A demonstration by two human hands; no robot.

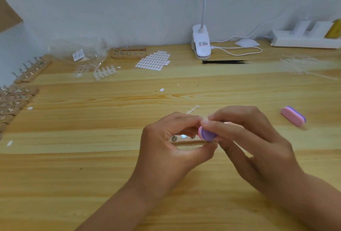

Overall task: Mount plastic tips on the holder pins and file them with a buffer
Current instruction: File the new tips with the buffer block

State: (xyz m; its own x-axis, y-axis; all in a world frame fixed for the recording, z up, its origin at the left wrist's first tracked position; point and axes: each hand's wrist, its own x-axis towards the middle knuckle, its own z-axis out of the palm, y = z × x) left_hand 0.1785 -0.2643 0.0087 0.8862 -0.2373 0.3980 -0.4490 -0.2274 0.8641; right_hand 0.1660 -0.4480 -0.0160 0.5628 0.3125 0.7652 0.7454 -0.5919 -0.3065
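wooden table (73, 175), spare buffer (293, 116), black tweezers (224, 62), clip lamp (201, 46)

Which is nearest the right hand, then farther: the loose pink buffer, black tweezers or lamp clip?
1. loose pink buffer, just right of the right hand
2. black tweezers, farther back
3. lamp clip, at the wall

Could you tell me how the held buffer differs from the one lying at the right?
The held buffer, pinched by the right hand over the holder in the left hand, is mostly hidden; the spare buffer lies untouched on the table, fully visible. Both are pink and purple.
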